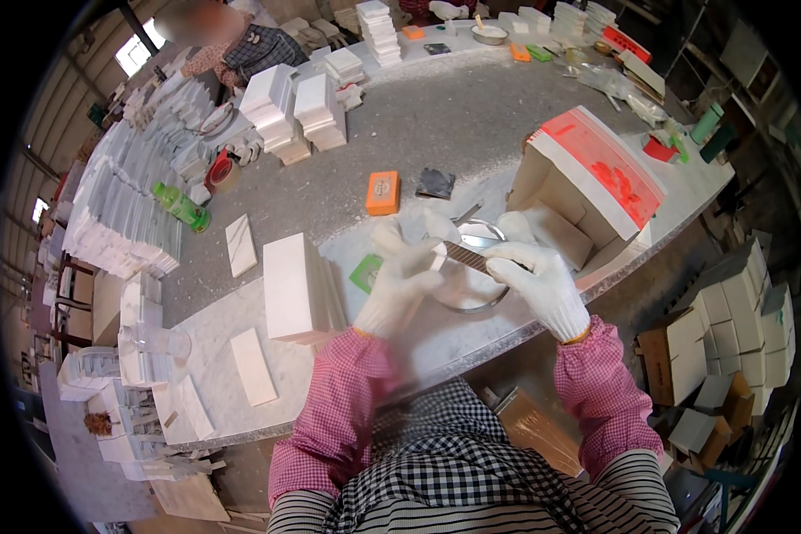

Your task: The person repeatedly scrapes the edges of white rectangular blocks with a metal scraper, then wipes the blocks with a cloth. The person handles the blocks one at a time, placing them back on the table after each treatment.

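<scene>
My left hand (399, 289), in a white knit glove, has its fingers closed at one end of a narrow dark strip (467, 258) with fine cross lines. Gripping the strip's other end is my right hand (538, 283), gloved the same way. I cannot make out exactly what the strip is. Below it, partly covered by my hands, sits a round metal bowl (477, 310) with white material inside. A metal blade-like tool (466, 214) leans at the bowl's far rim. Left of my left hand lies a green block (365, 273).
A stack of white tiles (289, 287) stands left of my hands, and an open carton (587, 169) stands right. Beyond lie an orange box (383, 193) and a dark pad (435, 183). Loose tiles (253, 367) and a green bottle (182, 207) are leftward. Another person (254, 53) works far left.
</scene>
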